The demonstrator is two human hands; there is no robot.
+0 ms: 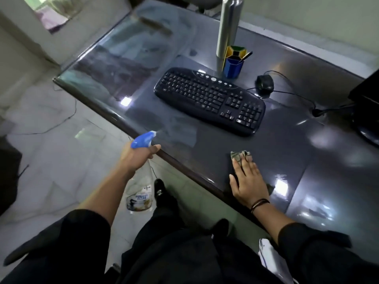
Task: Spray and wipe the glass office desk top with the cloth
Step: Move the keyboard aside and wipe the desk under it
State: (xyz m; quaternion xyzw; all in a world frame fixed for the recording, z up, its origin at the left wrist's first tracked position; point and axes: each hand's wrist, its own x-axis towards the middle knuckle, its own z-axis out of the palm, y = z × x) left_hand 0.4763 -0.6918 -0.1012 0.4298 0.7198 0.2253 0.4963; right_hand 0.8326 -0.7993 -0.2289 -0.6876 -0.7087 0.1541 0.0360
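A dark glass desk top runs from upper left to lower right. My left hand grips the neck of a clear spray bottle with a blue trigger head, held just off the desk's near edge, nozzle aimed over the glass; a faint mist shows at the nozzle. My right hand lies flat, fingers spread, on a folded greenish cloth pressed to the glass near the front edge. Most of the cloth is hidden under the hand.
A black keyboard lies mid-desk. Behind it stand a blue pen holder and a steel bottle. A wired black mouse and a monitor base sit at the right. Cables trail on the pale tiled floor.
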